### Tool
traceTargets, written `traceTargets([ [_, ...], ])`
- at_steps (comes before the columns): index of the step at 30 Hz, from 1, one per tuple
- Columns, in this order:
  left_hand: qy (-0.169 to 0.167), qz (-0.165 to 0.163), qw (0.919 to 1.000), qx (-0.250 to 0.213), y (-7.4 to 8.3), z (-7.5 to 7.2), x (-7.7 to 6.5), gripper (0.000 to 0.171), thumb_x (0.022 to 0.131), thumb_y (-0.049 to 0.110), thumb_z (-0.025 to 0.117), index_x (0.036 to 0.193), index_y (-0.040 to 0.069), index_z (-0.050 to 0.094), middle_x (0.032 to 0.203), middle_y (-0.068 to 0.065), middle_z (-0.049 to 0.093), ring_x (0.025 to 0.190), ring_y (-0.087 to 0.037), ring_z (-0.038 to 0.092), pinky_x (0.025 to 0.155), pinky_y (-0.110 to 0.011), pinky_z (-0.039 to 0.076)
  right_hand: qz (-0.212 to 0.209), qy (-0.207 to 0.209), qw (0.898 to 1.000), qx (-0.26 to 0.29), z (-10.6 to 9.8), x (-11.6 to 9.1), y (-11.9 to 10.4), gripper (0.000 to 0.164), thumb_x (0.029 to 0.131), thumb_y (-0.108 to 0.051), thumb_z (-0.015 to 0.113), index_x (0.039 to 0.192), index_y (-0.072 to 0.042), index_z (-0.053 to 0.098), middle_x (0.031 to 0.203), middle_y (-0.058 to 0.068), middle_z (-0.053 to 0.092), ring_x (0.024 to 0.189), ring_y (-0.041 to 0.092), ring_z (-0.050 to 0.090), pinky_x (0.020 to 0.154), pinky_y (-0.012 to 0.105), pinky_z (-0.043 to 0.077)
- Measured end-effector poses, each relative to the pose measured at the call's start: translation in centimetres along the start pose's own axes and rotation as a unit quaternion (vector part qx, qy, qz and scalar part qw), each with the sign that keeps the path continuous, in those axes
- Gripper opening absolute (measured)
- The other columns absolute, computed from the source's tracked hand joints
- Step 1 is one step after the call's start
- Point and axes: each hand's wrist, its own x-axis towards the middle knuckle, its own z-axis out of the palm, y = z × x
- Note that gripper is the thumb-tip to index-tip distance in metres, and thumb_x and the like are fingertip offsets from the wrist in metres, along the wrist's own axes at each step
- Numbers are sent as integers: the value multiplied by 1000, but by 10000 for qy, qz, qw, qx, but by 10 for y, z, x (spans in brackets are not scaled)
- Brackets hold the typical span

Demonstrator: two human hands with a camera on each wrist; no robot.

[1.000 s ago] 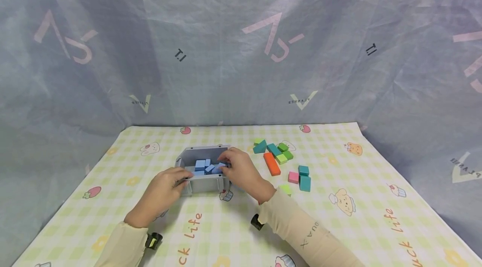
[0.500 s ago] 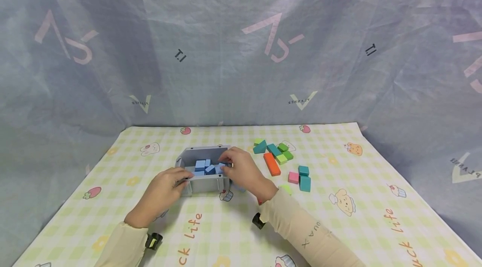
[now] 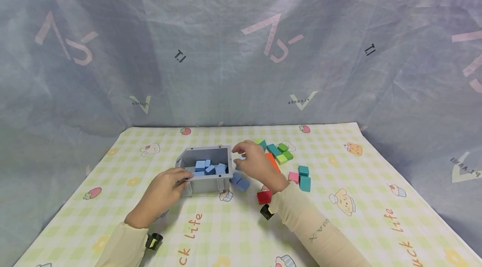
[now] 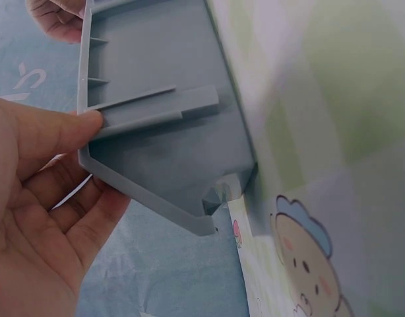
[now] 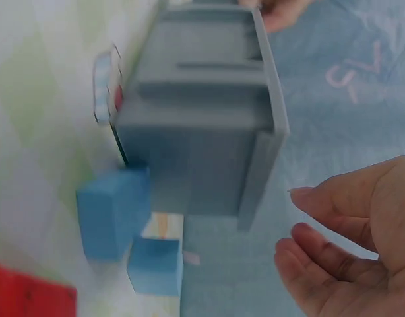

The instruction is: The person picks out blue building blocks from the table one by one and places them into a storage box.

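Observation:
A grey plastic bin (image 3: pixel 205 184) stands left of the table's middle with several blue blocks (image 3: pixel 200 165) inside. My left hand (image 3: pixel 165 189) grips the bin's front left rim; in the left wrist view the thumb (image 4: pixel 70 132) lies on the outer wall and the fingers curl behind the edge. Just off the bin's right end hovers my right hand (image 3: pixel 257 164), thumb and fingers parted with nothing between them. Below that hand, blue blocks (image 3: pixel 242 184) lie on the cloth beside the bin. The right wrist view shows two of them, one a larger blue block (image 5: pixel 109 214).
A red block (image 3: pixel 264 197) lies under my right wrist. Farther right are a pink block (image 3: pixel 293 177), teal blocks (image 3: pixel 305 183), green blocks (image 3: pixel 288 155) and an orange bar (image 3: pixel 273 161) partly behind my hand. A grey-blue curtain (image 3: pixel 222 70) hangs behind the table.
My right hand has come out of the bin and moved right, uncovering the bin's right end, the blue blocks beside it and the red block. The left hand keeps its hold.

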Motion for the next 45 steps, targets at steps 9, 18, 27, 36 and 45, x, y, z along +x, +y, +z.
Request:
traceTargets([
  [9,17,-49,10000,-5,-1,1,-1,22,80,3,74,100,10,75,102,-4,70,96,-21,61,79,-47,56,487,-872,9946,-267,-6,2,16,25,80,-8,70,105,-7,70,103,11,67,89,20,58,79,40,56],
  [18,23,-18,10000,-63,-1,1,0,21,80,5,74,100,11,75,102,-3,70,95,-20,62,78,-45,57,958,-1786,9777,-542,7,-1,18,32,77,-10,75,108,-4,69,104,10,68,84,18,58,80,39,57],
  [27,-20,-46,10000,-63,0,0,-1,21,81,6,73,101,12,75,103,-3,70,97,-20,61,78,-45,57,775,-1974,9756,-572,17,-4,21,24,75,-15,79,95,-5,70,83,2,67,67,13,57,62,26,55],
  [36,18,-55,10000,-53,-1,0,-1,21,80,5,74,101,11,75,103,-3,70,96,-20,61,78,-45,57,729,-2039,9740,-661,20,-5,20,25,75,-11,78,98,-4,69,84,1,67,69,13,57,65,27,56],
  [45,-22,-89,10000,-36,-1,0,-1,21,80,6,74,101,11,75,103,-2,70,96,-20,61,78,-46,57,995,-2116,9679,-924,17,-7,23,18,73,-15,79,88,-9,69,77,-1,63,67,15,54,57,26,51],
])
